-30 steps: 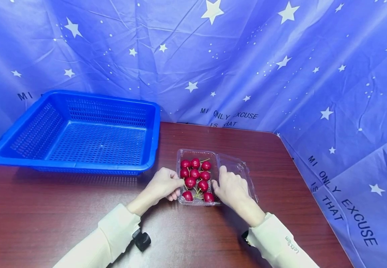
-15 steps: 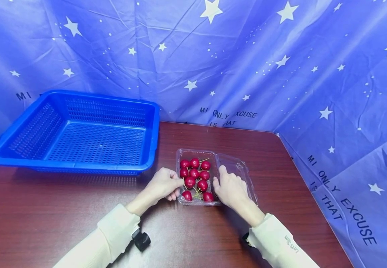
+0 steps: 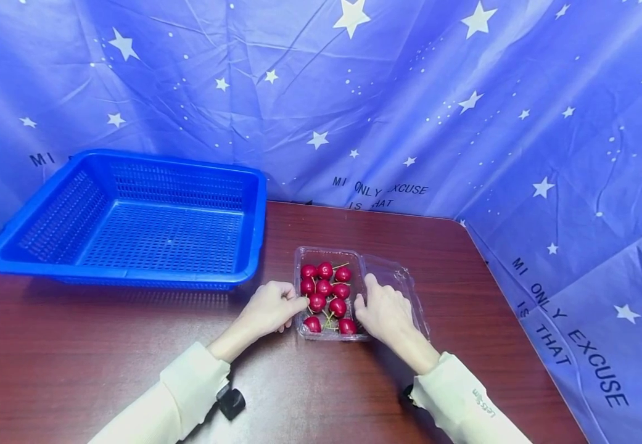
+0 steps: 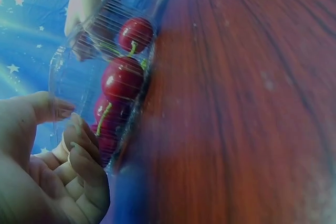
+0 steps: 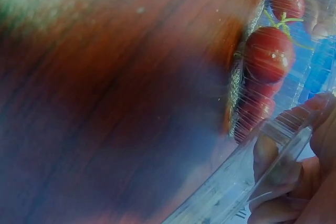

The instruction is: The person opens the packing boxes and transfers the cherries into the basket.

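Note:
A clear plastic clamshell box (image 3: pixel 357 262) lies on the table with its lid (image 3: pixel 409 287) folded out to the right. Inside are several red cherries (image 3: pixel 324 288) with green stems. At the box's left side my left hand (image 3: pixel 267 308) pinches the rim, thumb over the top and fingers curled against the outer wall, as the left wrist view shows. My right hand (image 3: pixel 387 311) grips the hinge side, its thumb over the edge. Through the clear plastic in the right wrist view, curled fingers (image 5: pixel 265 156) show beneath that edge.
A large blue plastic basket (image 3: pixel 160 274) with slotted walls stands at the back left of the dark red wooden table (image 3: pixel 276 394). Blue curtains (image 3: pixel 298 80) with white stars hang behind and along the right side. Black wrist mounts (image 3: pixel 230 402) sit at my cuffs.
My left hand has shifted slightly at the rim, and its lower fingers show less beneath the thumb. The box, the cherries and my right hand stay about where they were.

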Demonstrator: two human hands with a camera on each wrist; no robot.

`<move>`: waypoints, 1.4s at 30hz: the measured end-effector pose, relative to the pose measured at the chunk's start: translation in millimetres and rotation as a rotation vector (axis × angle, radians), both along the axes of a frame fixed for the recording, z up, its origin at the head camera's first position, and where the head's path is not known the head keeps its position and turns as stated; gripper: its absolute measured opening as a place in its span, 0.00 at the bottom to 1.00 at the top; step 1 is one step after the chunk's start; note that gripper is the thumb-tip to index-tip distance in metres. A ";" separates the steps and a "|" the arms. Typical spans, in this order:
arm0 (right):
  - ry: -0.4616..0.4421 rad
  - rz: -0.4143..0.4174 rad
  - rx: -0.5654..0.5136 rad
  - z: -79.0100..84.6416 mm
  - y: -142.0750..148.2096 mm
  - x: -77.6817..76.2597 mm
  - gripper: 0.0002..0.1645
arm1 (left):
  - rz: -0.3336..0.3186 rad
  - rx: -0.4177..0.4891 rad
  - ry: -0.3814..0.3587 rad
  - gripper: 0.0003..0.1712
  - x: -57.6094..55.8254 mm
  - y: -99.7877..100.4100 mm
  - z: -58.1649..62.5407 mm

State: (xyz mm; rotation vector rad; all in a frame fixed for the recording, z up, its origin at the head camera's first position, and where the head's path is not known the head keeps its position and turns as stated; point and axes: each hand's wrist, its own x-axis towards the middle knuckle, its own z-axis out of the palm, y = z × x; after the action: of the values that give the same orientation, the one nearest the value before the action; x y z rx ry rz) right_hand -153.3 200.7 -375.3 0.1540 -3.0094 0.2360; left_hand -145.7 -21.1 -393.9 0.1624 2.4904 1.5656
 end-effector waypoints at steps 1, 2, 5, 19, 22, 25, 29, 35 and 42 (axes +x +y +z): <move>-0.002 -0.002 0.001 0.1 0.2 -0.1 0.13 | 0.000 -0.018 0.012 0.20 0.2 -0.5 -0.6; -0.006 -0.003 0.002 0.2 0.4 -0.2 0.13 | -0.001 -0.031 0.021 0.21 0.4 -1.1 -1.4; -0.013 -0.007 0.003 0.2 0.9 -0.3 0.13 | 0.000 -0.052 0.036 0.22 0.7 -2.2 -4.2; 0.008 0.001 0.009 -1.1 0.7 0.0 0.12 | 0.026 -0.056 0.033 0.22 2.6 -3.8 -0.2; 0.012 0.002 0.012 -1.2 1.3 -0.4 0.12 | 0.033 -0.054 0.031 0.22 2.1 -4.6 2.7; 0.014 0.003 0.013 -1.5 1.5 -0.7 0.12 | 0.036 -0.054 0.033 0.22 2.2 -5.5 6.3; 0.015 0.007 0.011 -1.9 1.5 -0.8 0.12 | 0.051 -0.089 0.071 0.21 3.8 -4.8 12.5; 0.014 0.001 0.007 -0.9 0.7 -0.7 0.12 | 0.086 -0.191 0.185 0.21 6.6 0.9 23.5; 0.017 0.009 0.010 -1.0 -0.3 -1.5 0.12 | 0.097 -0.231 0.288 0.19 6.7 4.7 31.3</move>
State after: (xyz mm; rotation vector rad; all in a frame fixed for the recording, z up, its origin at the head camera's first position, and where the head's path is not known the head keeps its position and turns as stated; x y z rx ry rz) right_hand -154.8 200.4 -376.3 0.1704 -2.9936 0.2189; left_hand -139.0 -16.4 -362.6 0.2520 2.9200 1.3565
